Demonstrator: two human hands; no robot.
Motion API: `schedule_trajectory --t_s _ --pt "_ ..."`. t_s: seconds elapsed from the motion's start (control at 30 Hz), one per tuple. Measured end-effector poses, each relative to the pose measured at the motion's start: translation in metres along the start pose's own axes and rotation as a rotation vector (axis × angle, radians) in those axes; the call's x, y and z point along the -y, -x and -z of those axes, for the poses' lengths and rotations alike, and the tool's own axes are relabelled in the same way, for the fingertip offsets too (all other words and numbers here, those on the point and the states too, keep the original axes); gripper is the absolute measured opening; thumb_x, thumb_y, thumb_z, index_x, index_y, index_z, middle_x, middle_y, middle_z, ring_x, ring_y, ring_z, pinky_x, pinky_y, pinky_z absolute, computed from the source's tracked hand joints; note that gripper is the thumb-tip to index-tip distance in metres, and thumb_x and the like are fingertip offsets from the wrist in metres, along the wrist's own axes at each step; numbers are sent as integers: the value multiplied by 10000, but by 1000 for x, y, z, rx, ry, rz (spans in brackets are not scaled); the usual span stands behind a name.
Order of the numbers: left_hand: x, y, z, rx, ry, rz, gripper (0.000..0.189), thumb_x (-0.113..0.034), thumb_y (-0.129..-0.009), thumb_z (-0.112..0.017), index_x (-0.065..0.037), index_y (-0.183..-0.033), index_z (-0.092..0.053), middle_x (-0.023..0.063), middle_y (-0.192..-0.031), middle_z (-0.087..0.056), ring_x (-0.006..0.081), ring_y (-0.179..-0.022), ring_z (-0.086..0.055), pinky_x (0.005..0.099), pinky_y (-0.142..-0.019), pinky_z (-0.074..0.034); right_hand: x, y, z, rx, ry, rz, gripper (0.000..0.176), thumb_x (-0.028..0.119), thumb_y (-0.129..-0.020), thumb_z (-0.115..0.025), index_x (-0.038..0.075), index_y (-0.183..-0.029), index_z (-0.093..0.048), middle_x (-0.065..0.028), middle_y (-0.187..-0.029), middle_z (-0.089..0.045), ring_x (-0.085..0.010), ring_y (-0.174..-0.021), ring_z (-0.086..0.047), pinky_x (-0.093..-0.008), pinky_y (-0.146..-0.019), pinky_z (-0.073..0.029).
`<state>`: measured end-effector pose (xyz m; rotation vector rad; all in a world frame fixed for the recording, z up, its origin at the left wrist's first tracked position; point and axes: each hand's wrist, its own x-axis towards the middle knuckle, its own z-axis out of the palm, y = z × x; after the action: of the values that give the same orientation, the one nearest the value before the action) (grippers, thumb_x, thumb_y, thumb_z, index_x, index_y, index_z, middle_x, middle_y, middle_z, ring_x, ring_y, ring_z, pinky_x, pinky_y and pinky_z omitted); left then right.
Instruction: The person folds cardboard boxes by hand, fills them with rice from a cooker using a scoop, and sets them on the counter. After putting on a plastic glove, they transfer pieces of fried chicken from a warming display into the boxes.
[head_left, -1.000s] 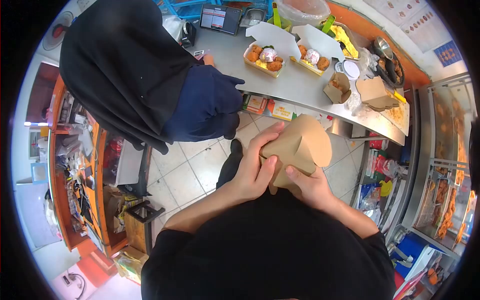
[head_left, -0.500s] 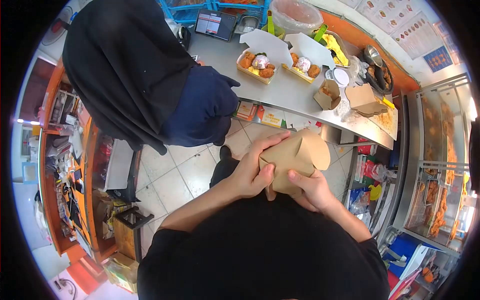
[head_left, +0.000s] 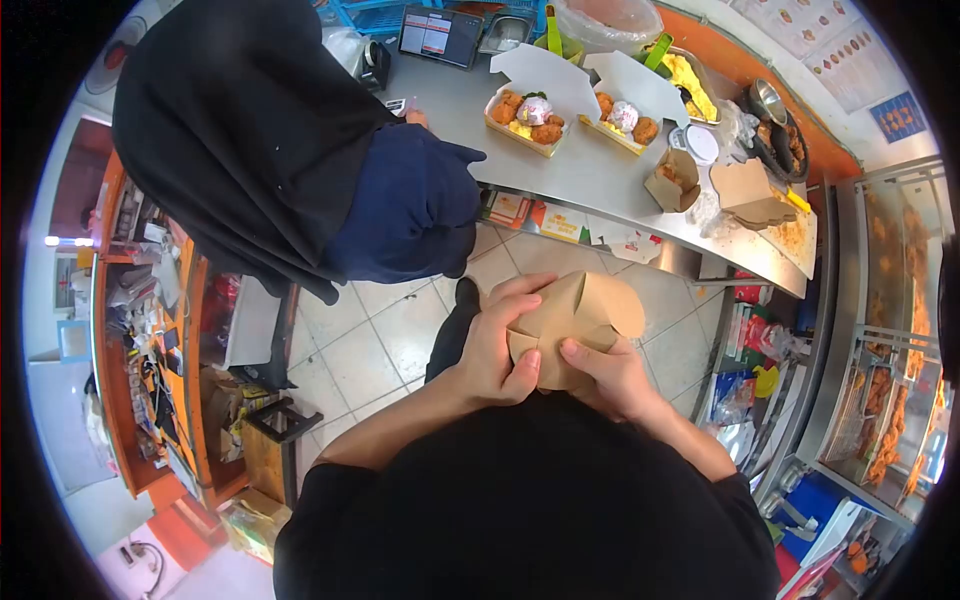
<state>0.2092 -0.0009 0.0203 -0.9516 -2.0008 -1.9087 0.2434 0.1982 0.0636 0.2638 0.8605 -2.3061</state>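
Between both hands, in front of my chest, is a brown cardboard food box [head_left: 575, 318] with its flaps partly folded and a rounded flap sticking up at the right. My left hand [head_left: 500, 345] wraps its left side, with the thumb pressed on the near flap. On the near right side my right hand [head_left: 608, 378] grips it, thumb on top and the other fingers hidden beneath. What lies inside the box cannot be seen.
On the steel counter [head_left: 550, 185] stand two open boxes of fried food [head_left: 527, 120], a small brown box [head_left: 673, 182], folded cardboard [head_left: 750, 195] and a tablet [head_left: 440, 37]. A person in black [head_left: 260, 150] stands at the left. A glass cabinet with fried chicken [head_left: 880, 430] is at the right.
The brown box has turned and shifted slightly left in my hands, and its lower flap has been pressed in. My view has shifted a little, too.
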Motion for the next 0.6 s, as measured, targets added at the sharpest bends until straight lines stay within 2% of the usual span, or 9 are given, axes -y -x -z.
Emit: schedule_trajectory --t_s 0.17,0.23,0.37,0.4,0.47,0.53,0.57,0.6 --pt "-4 0 -1 15 49 29 591 -72 -871 -524 17 -1425 -338 395 -1489 -388 455 -1325 -511 521 -1137 -406 -11 -2 5 80 0 23 388 120 -1065 -588 37 -1433 -493 -93 -1349 -588 -211 -1223 -601 -401 -1000 -539" --pt "-6 -1 -1 -5 218 69 551 -75 -919 -459 19 -1442 -314 394 -1497 -378 459 -1334 -508 532 -1133 -413 -9 -1 5 123 -38 18 387 126 -1069 -586 38 -1434 -493 -86 -1346 -589 -198 -1215 -601 -394 -998 -537" --pt "-1 1 7 84 131 -36 512 -73 -979 -413 28 -1465 -289 388 -1522 -358 452 -1387 -457 524 -1159 -382 -15 2 1 71 -32 -47 357 141 -1071 -588 43 -1409 -525 -73 -1315 -607 -186 -1187 -611 -372 -990 -537" --pt "-3 3 8 98 132 -29 512 -73 -979 -413 28 -1465 -289 388 -1522 -358 452 -1387 -457 524 -1159 -382 -19 4 0 60 -13 -46 345 146 -1071 -590 45 -1396 -537 -71 -1299 -617 -186 -1175 -616 -365 -980 -538" --pt "-6 6 9 103 65 42 496 -166 -1041 -357 19 -1490 -256 397 -1525 -342 470 -1425 -413 544 -1173 -363 -27 4 1 50 -39 -25 327 148 -1075 -585 41 -1382 -552 -68 -1283 -624 -178 -1168 -618 -358 -965 -540" --pt "-10 5 8 109 80 79 539 -137 -1029 -354 21 -1525 -214 384 -1555 -316 454 -1441 -396 539 -1189 -338 -25 4 0 44 -45 11 311 150 -1078 -580 36 -1367 -567 -66 -1267 -631 -170 -1160 -619 -352 -950 -542" --pt "-12 2 8 101 89 120 587 -107 -1017 -351 23 -1560 -172 371 -1584 -290 438 -1457 -379 533 -1205 -312 -19 6 -3 -7 107 60 309 139 -1071 -586 28 -1359 -574 -79 -1270 -636 -186 -1157 -627 -359 -947 -539" --pt "-19 -4 11 99 92 139 676 -246 -1079 -426 3 -1614 -96 320 -1625 -260 408 -1450 -387 530 -1219 -282 -12 9 -8 -61 260 108 307 129 -1063 -593 20 -1350 -581 -93 -1273 -641 -201 -1153 -634 -366 -944 -535"
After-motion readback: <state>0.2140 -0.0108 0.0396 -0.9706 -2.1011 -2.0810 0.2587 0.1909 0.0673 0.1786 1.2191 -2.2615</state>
